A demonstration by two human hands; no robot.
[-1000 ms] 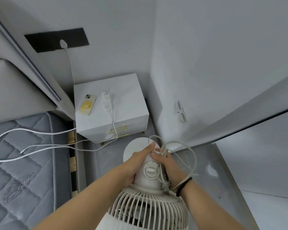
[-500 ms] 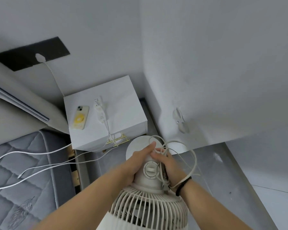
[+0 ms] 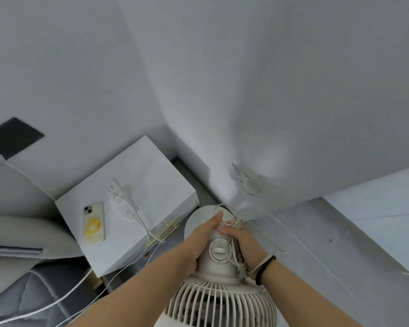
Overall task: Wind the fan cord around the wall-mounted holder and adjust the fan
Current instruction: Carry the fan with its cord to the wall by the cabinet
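While both grip fan (image 3: 219, 260) — cord (image 3: 234, 244) under right hand (image 3: 244, 246).

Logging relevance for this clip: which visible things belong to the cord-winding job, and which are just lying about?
Job: fan; fan cord; wall-mounted holder; left hand; right hand.
Lying about: phone; power strip; nightstand; mattress.

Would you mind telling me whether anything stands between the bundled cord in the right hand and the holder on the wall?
Nothing visible does. The right hand grips the looped fan cord against the fan's motor housing, and only open air and bare wall lie between it and the wall-mounted holder up and to the right.
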